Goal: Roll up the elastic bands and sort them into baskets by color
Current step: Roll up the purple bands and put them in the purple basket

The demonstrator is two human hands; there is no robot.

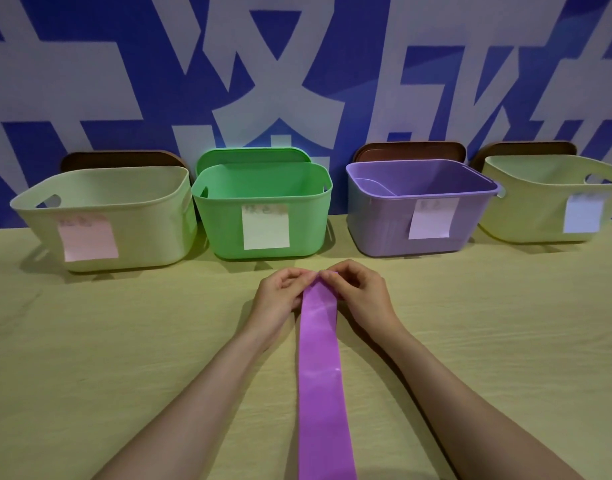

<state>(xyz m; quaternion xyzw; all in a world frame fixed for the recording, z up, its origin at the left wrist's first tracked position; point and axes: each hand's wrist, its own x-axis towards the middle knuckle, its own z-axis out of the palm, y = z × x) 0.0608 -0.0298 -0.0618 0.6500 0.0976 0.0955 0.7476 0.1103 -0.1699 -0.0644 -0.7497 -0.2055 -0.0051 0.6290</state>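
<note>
Purple band (320, 358) pinched by both hands; purple basket (418, 230) behind.

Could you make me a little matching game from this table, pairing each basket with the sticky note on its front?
Things:
1. far-left cream basket
2. green basket
3. purple basket
4. far-right cream basket

Sticky notes:
A. pale blue-white
B. pink
C. lilac, lower edge curling
D. pale cream-white

Pairs: 1-B, 2-D, 3-C, 4-A
</note>
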